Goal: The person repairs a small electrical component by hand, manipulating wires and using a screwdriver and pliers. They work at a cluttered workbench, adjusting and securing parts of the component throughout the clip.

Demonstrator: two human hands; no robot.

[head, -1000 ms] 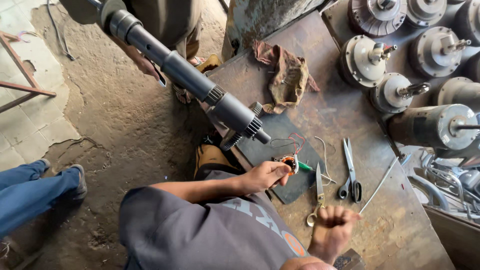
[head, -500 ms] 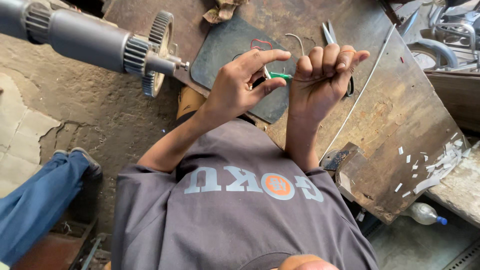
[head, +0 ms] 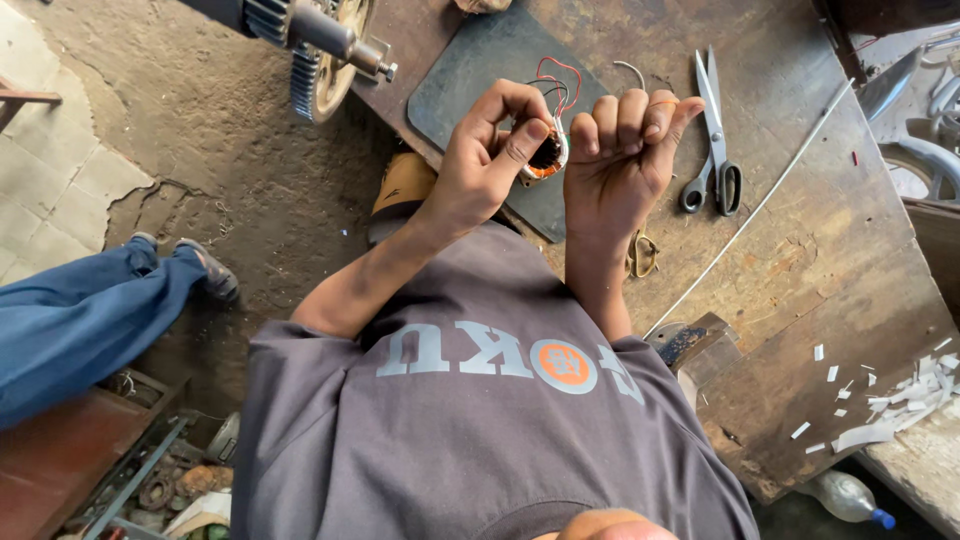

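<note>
A single head-worn view looks steeply down, close over the person's chest, onto the workbench [head: 800, 260].

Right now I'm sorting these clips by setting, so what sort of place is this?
Probably a small motor repair workshop: a worn workbench with scissors, a geared shaft by its edge, and a copper-wound coil between the hands.

packages: clear plastic bottle [head: 845, 496], blue cap | floor, bottom right | labels/signs/screens: none

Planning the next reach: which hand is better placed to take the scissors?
Probably right: the right hand sits beside the scissors on the table, while the left hand pinches the wound coil.
</note>
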